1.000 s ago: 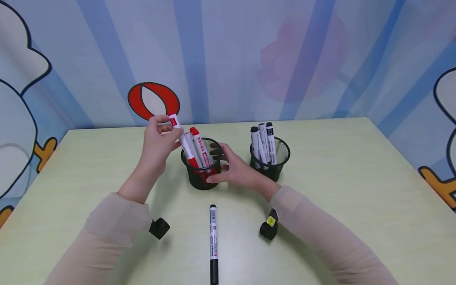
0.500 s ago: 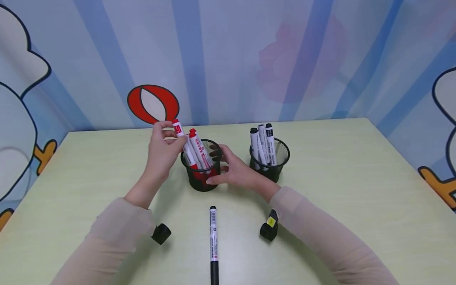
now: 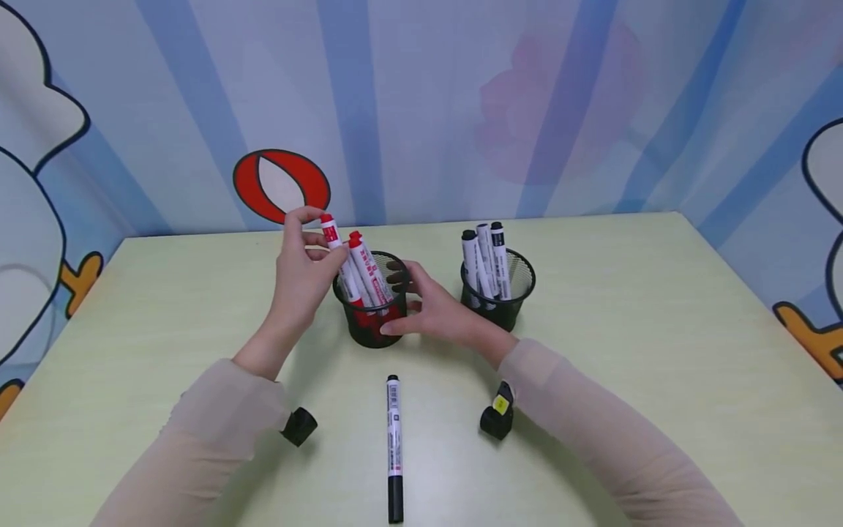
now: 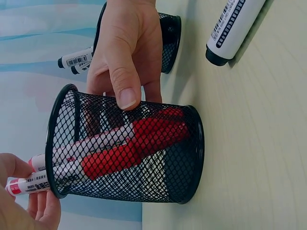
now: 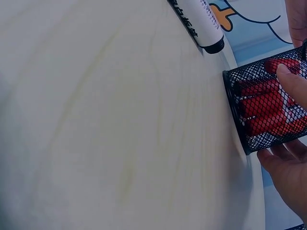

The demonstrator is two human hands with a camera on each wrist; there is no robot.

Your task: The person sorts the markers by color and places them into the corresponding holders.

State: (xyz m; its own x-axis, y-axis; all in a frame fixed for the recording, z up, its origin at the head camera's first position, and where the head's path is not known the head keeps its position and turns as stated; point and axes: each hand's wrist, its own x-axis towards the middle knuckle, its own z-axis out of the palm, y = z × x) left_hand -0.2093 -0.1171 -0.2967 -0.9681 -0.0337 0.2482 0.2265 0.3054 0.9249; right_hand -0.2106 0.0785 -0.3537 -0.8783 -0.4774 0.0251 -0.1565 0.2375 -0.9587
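Observation:
My left hand (image 3: 296,282) pinches a red whiteboard marker (image 3: 350,284) between thumb and fingers near its upper end. That marker leans in a black mesh pen cup (image 3: 362,331), its red cap end down inside the rim. Other red markers (image 3: 371,272) lean beside it, and through the mesh in the left wrist view their red caps (image 4: 160,129) show near the bottom. Around the cup's right side, my right hand (image 3: 437,311) grips it, thumb in front and fingers behind. The cup stands upright on the table.
A second black mesh pen cup (image 3: 498,316) stands to the right, holding several black-ended markers (image 3: 487,263). One black marker (image 3: 394,439) lies on the pale table (image 3: 626,307) in front, pointing away from me. Behind the table rises a blue cartoon-printed backdrop (image 3: 421,110).
My left hand has moved slightly right, and the red marker sits lower in the cup than a second ago. The right hand and the cup have stayed in place.

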